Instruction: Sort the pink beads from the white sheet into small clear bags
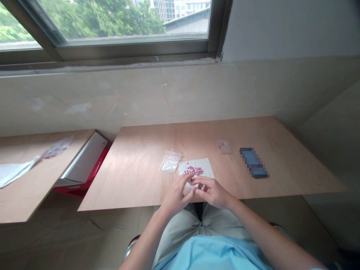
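Small pink-red beads [194, 170] lie scattered on a white sheet of paper [207, 165] near the table's front edge. My left hand [177, 193] is over the sheet's near left side, its thumb and fingers curled round a whitish, see-through piece that looks like a small plastic bag [188, 187]. Close against it, my right hand [213, 191] has bent fingers, with the fingertips of both hands nearly meeting. What the right fingertips pinch is too small to make out. The near part of the sheet is hidden by my hands.
Left of the sheet lies a stack of clear zip bags [170, 161]. A bag with pink pieces [224, 147] and a blurred-out phone-like object [254, 162] lie to the right. A gap separates this wooden table [120, 180] from a second table [33, 191]; a red container [92, 174] shows there.
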Available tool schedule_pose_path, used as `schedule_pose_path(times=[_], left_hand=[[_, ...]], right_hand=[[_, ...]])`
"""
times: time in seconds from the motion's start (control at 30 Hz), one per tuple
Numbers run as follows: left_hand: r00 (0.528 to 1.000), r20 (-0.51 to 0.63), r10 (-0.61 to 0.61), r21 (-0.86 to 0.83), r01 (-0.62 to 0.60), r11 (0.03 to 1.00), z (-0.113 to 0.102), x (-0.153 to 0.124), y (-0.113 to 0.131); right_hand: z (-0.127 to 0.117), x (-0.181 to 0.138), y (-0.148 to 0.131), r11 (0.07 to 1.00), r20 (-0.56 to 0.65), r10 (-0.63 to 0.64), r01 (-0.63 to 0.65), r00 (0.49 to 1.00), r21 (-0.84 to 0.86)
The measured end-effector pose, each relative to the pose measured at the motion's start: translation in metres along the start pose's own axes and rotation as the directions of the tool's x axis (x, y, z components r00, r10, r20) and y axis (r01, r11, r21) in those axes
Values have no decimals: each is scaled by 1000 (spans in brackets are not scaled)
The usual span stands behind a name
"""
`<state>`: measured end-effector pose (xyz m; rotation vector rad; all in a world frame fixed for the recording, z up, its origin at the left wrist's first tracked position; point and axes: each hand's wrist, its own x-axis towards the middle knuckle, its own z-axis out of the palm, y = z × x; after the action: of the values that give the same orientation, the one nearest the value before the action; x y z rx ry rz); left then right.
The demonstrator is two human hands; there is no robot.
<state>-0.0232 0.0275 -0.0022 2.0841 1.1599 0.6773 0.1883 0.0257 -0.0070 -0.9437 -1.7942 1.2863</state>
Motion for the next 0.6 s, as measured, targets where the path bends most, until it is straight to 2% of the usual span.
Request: schedule_pose_path(times=[0.13,0.23,0.43,0.5,0.6], left_hand=[[993,107,56,32,-59,998,-1,2,5],[985,166,49,109,-67,992,5,2,6],[949,311,52,301,-150,942,19,0,12],[939,337,69,320,-183,930,21,0,16],[944,317,96,339,-207,918,23,0,21]], right_hand=[[7,-4,-3,993,106,-24,36,994,-109],[15,-8,-5,967,193,-18,67,981,-247],[37,-19,6,840,298,27,140,954,-525],[41,-20,12,805,314,46,151,948,-574],[41,-19,17,782,309,59,148,949,-605]])
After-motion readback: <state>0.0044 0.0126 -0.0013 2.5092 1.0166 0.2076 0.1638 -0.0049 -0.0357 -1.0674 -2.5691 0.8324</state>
